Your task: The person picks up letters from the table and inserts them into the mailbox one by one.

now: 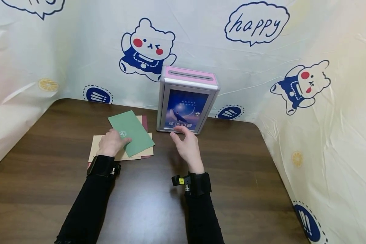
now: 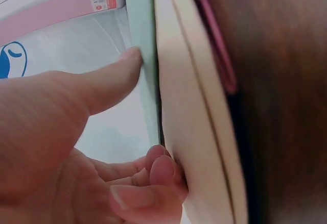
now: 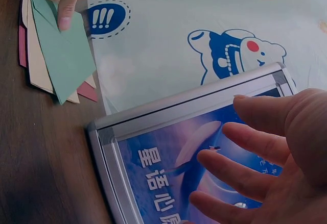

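A green envelope (image 1: 134, 132) with a pale round mark lies aslant on top of a stack of beige envelopes (image 1: 97, 144) and dark red ones (image 1: 144, 122). At its left edge my left hand (image 1: 111, 142) pinches it. In the left wrist view the thumb (image 2: 130, 60) presses its face, while the curled fingers (image 2: 163, 170) sit at its edge against the beige ones. My right hand (image 1: 187, 147) hovers in front of the silver and pink box (image 1: 187, 101), fingers spread and slightly bent, holding nothing. The box stands upright with a slot in its top.
Behind the brown table (image 1: 134, 196) hangs a pale printed cloth (image 1: 201, 40), which also runs along both sides. The box stands close to the cloth at the table's back edge, right of the envelopes.
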The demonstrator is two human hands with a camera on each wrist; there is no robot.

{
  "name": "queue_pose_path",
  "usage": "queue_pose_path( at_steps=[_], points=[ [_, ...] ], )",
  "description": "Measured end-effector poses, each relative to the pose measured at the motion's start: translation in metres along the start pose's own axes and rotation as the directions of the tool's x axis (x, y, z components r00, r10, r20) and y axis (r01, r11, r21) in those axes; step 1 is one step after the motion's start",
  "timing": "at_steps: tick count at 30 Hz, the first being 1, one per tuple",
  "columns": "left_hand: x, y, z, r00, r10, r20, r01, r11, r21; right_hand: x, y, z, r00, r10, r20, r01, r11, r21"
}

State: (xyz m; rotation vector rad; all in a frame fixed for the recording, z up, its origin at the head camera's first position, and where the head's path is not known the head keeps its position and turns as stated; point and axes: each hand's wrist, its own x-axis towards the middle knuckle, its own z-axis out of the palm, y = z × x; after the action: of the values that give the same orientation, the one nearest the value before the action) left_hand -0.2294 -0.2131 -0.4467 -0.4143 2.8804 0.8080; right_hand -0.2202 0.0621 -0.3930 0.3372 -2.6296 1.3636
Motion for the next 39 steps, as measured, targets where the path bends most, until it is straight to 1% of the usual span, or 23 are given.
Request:
queue_pose_path(
  at_steps=[5, 9, 12, 17, 21, 25, 27, 30, 32, 34, 36, 37, 39],
  points=[
    [0.001, -0.001, -0.001, 1.0, -0.016, 0.025, 0.015, 1.0, 0.026, -0.001, 0.001, 0.004, 0.999, 0.01, 0.033, -0.01, 1.0, -0.013],
    [0.001, 0.0, -0.002, 0.999, 0.0, 0.047, -0.002, 0.999, 0.049, -0.001, 0.0, 0.01, 0.997, 0.027, 0.075, -0.025, 0.999, -0.037],
    [-0.001, 0.003, -0.001, 0.999, 0.005, 0.044, -0.008, 0.998, 0.057, -0.002, 0.0, 0.015, 0.994, 0.025, 0.111, -0.02, 0.999, -0.049],
    [-0.004, 0.01, 0.003, 0.999, -0.022, 0.037, 0.02, 0.998, 0.065, -0.003, -0.001, 0.021, 0.984, 0.016, 0.177, -0.007, 0.999, -0.051],
    [-0.003, 0.011, 0.004, 0.999, -0.014, 0.037, 0.011, 0.996, 0.088, -0.005, -0.004, 0.023, 0.979, 0.031, 0.204, -0.021, 0.998, -0.052],
    [-0.002, 0.009, 0.001, 0.997, -0.006, 0.073, 0.0, 0.997, 0.083, -0.006, -0.004, 0.024, 0.974, 0.044, 0.223, -0.033, 0.998, -0.052],
    [-0.001, 0.007, -0.001, 0.993, 0.009, 0.114, -0.017, 0.997, 0.072, -0.006, -0.003, 0.025, 0.971, 0.045, 0.233, -0.034, 0.998, -0.051],
    [-0.001, 0.003, -0.007, 0.98, 0.084, 0.178, -0.091, 0.995, 0.03, -0.006, -0.002, 0.026, 0.968, 0.048, 0.246, -0.034, 0.998, -0.06],
    [-0.002, 0.001, -0.013, 0.96, 0.172, 0.22, -0.167, 0.985, -0.041, -0.006, -0.002, 0.026, 0.965, 0.053, 0.256, -0.038, 0.997, -0.061],
    [-0.003, -0.003, -0.019, 0.936, 0.255, 0.243, -0.228, 0.964, -0.133, -0.006, -0.002, 0.026, 0.962, 0.055, 0.269, -0.043, 0.998, -0.052],
    [-0.006, -0.006, -0.028, 0.918, 0.303, 0.256, -0.251, 0.943, -0.217, -0.007, -0.004, 0.027, 0.957, 0.05, 0.286, -0.041, 0.998, -0.036],
    [-0.007, -0.009, -0.032, 0.913, 0.316, 0.259, -0.252, 0.934, -0.253, -0.007, -0.006, 0.027, 0.954, 0.045, 0.295, -0.038, 0.999, -0.028],
    [-0.01, -0.013, -0.04, 0.909, 0.323, 0.262, -0.245, 0.925, -0.291, -0.008, -0.008, 0.028, 0.95, 0.037, 0.311, -0.035, 0.999, -0.013]
  ],
)
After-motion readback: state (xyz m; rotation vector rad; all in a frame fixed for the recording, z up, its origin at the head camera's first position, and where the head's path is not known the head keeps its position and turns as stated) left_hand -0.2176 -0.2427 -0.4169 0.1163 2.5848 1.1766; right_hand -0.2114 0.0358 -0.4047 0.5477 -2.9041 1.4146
